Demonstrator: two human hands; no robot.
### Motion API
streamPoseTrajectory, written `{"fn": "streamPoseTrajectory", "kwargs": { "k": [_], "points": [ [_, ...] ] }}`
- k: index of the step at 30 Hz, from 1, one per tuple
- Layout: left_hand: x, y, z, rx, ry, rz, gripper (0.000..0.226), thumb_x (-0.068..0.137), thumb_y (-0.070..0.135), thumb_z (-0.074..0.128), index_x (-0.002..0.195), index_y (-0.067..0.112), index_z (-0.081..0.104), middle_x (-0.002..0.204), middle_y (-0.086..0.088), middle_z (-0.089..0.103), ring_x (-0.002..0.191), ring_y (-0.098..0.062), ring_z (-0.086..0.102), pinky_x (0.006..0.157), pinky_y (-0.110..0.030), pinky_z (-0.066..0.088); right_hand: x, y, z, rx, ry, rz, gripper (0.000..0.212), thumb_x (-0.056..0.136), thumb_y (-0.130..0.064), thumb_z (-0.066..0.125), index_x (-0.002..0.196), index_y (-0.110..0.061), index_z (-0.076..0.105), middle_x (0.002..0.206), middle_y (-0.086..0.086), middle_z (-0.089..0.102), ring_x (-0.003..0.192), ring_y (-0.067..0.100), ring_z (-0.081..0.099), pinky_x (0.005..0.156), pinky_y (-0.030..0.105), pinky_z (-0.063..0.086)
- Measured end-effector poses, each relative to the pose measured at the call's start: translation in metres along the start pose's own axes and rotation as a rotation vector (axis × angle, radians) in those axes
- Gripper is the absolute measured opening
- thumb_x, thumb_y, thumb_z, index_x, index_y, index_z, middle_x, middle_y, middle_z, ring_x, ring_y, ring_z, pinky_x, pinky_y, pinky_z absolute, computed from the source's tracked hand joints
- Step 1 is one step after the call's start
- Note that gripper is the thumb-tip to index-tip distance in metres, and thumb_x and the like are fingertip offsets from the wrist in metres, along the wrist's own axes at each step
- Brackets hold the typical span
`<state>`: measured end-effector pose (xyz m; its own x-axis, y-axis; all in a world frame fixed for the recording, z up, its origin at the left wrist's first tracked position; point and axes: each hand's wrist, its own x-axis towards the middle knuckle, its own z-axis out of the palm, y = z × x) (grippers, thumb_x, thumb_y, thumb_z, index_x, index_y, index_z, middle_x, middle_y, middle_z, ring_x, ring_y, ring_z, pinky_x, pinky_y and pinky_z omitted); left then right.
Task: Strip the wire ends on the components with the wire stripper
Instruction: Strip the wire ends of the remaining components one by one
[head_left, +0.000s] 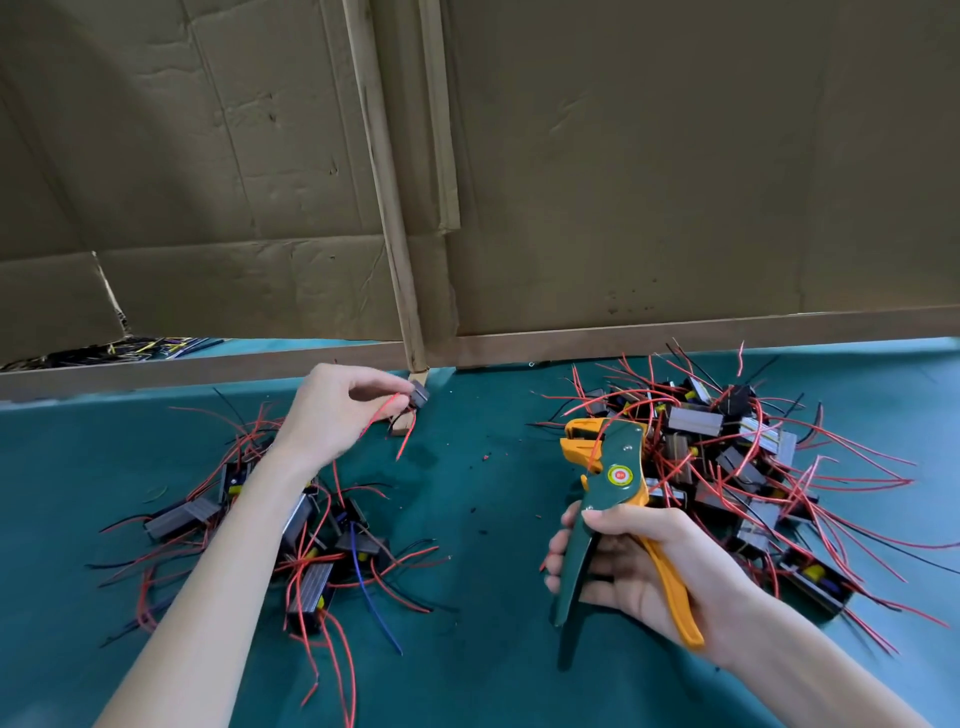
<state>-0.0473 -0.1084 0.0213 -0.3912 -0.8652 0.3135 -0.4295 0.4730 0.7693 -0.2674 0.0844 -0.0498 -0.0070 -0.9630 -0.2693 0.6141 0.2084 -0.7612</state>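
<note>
Hands first: our left hand (337, 410) pinches a small component (420, 393) at its fingertips, red wires (404, 441) dangling beneath. Light, floppy leads, we judge, so hold the stiff body. Our right hand (639, 566) grips the wire stripper (618, 475), well to the right of that component, beside the bigger pile (737, 457).

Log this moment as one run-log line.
left hand grip: pinches component | right hand grip: holds wire stripper | component, stripper: apart | left pile, right pile: components on green mat

Green/yellow stripper (618, 499) upright, small gray component (418, 393) w/ red wires lifted.
</note>
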Motion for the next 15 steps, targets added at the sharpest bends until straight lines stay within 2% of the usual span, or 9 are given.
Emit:
{"fn": "streamPoseTrajectory", "kwargs": {
  "k": [2,4,6,9,12,15],
  "points": [
    [-0.001,0.004,0.003,-0.048,0.002,0.073,0.008,0.083,0.011,0.074,0.085,0.017,0.078,0.08,0.009,0.075,0.077,-0.001,0.067,0.077,-0.013,0.051,0.0,-0.001,0.0,-0.001,0.001,-0.004,0.016,0.07,-0.005,0.062,0.078,0.005,0.073,0.086,0.03,0.065,0.075,0.041,0.068,0.066,0.047,0.058],
    [0.0,0.005,0.01,-0.096,-0.003,0.093,0.008,0.086,0.015,0.07,0.082,0.013,0.077,0.081,0.007,0.074,0.074,0.003,0.065,0.074,-0.01,0.047,-0.001,-0.001,0.001,-0.004,-0.001,-0.006,0.016,0.071,-0.005,0.061,0.078,0.005,0.073,0.086,0.03,0.065,0.075,0.041,0.068,0.066,0.047,0.058],
    [0.0,0.004,0.018,-0.218,-0.026,0.034,0.015,0.092,0.015,0.062,0.083,0.013,0.074,0.086,-0.001,0.072,0.077,-0.003,0.063,0.079,-0.014,0.047,-0.001,0.0,0.001,-0.008,-0.006,-0.008,0.016,0.069,-0.004,0.063,0.079,0.004,0.073,0.086,0.03,0.064,0.075,0.041,0.068,0.066,0.047,0.058],
    [-0.002,0.005,0.029,-0.455,-0.081,-0.066,0.022,0.099,0.011,0.047,0.091,0.008,0.067,0.088,-0.006,0.073,0.083,-0.019,0.069,0.086,-0.032,0.052,0.0,0.0,0.0,-0.019,-0.006,-0.007,0.016,0.064,0.003,0.067,0.079,0.004,0.073,0.086,0.03,0.065,0.076,0.041,0.068,0.067,0.047,0.058],
    [-0.004,0.005,0.035,-0.506,-0.153,-0.089,0.022,0.102,0.01,0.042,0.098,0.006,0.064,0.09,-0.006,0.073,0.084,-0.017,0.071,0.083,-0.03,0.057,0.002,0.001,-0.002,-0.019,-0.002,-0.009,0.019,0.064,-0.006,0.068,0.08,0.003,0.073,0.087,0.029,0.065,0.077,0.041,0.068,0.069,0.047,0.058],
    [-0.009,0.006,0.044,-0.428,-0.348,-0.111,0.021,0.1,0.01,0.046,0.1,0.007,0.066,0.099,-0.009,0.072,0.091,-0.016,0.07,0.083,-0.025,0.056,0.002,0.001,-0.003,-0.03,-0.004,-0.017,0.019,0.065,-0.007,0.068,0.08,0.002,0.073,0.087,0.029,0.065,0.077,0.041,0.068,0.069,0.047,0.058]
  ]
}}
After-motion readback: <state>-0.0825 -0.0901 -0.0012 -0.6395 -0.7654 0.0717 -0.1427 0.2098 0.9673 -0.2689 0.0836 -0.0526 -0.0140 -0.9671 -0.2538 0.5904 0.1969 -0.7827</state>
